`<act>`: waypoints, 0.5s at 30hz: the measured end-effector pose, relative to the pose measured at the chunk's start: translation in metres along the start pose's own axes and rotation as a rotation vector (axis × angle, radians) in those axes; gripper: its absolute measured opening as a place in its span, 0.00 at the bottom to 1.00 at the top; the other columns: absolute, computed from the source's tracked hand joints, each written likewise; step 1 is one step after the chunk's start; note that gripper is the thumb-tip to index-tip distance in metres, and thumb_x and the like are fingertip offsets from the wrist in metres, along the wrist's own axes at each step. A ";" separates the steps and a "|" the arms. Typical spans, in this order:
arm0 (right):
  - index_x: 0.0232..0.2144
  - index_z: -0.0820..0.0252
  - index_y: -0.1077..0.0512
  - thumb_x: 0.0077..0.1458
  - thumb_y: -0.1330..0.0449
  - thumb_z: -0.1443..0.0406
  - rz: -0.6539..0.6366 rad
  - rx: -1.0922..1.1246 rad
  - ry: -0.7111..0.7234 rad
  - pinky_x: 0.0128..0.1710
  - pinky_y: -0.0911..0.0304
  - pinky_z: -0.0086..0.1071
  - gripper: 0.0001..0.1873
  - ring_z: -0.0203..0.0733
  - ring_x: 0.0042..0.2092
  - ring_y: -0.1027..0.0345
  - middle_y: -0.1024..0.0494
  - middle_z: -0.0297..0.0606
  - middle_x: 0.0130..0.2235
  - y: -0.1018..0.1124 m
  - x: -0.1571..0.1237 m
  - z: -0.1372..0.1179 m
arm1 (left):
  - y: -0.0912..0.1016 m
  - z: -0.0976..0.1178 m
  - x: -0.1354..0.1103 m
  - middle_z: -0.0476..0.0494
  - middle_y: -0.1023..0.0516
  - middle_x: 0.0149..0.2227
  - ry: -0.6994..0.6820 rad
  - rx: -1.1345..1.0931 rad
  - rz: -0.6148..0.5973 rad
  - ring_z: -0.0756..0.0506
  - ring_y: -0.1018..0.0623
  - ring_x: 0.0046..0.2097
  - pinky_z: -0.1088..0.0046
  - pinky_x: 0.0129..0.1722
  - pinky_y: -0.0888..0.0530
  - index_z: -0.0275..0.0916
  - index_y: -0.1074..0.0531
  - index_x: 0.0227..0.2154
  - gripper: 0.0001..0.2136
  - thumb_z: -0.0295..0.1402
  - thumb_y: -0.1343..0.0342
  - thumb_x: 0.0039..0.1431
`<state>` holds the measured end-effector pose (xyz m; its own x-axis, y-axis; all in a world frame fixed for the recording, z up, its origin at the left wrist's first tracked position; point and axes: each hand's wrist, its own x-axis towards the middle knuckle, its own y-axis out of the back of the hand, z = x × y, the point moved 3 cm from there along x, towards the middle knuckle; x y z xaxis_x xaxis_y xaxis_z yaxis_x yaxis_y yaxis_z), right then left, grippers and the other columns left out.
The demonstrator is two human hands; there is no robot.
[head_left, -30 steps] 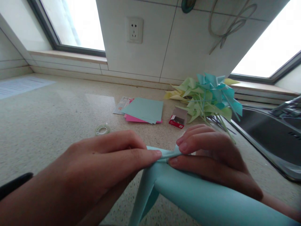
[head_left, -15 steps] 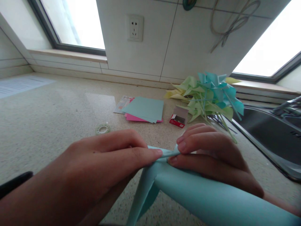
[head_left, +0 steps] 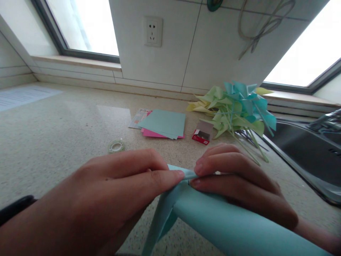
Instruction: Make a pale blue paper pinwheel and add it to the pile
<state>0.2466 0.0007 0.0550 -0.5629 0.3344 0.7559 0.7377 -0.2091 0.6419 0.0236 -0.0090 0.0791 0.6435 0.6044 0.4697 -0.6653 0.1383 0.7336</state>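
Note:
A sheet of light blue paper is bent and curled between my two hands, close to me above the counter. My left hand pinches its upper edge, thumb on top. Just to the right, my right hand grips the same edge between thumb and fingers, its fingertips near the left thumb. A narrow slit shows in the paper by the right thumb. The left hand's lower fingers are hidden behind the hand and paper.
Behind my hands lie a roll of clear tape, blue and pink paper sheets and a small red box. Paper pinwheels with thin sticks are heaped at the back right, beside a sink. A printed sheet lies far left.
My right hand's fingertips have moved slightly left along the folded edge, closer to my left thumb. The left hand has barely shifted. Both still pinch the paper.

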 end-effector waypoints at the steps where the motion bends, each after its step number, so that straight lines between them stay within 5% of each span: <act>1: 0.41 0.56 0.22 0.67 0.47 0.66 0.000 -0.002 -0.004 0.44 0.25 0.38 0.12 0.43 0.43 0.24 0.20 0.40 0.40 -0.001 0.000 0.000 | 0.000 -0.001 -0.001 0.50 0.19 0.45 0.005 0.024 -0.006 0.48 0.19 0.42 0.81 0.39 0.20 0.55 0.25 0.52 0.14 0.36 0.44 0.66; 15: 0.38 0.60 0.24 0.68 0.46 0.68 -0.043 0.079 -0.016 0.42 0.25 0.35 0.10 0.41 0.42 0.23 0.20 0.40 0.39 -0.003 0.007 -0.001 | -0.001 0.001 -0.001 0.51 0.19 0.43 0.008 0.026 -0.022 0.46 0.19 0.45 0.80 0.40 0.20 0.55 0.23 0.48 0.12 0.38 0.46 0.66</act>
<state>0.2404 0.0029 0.0585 -0.5893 0.3563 0.7251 0.7403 -0.1213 0.6612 0.0242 -0.0102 0.0785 0.6546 0.6075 0.4499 -0.6414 0.1314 0.7559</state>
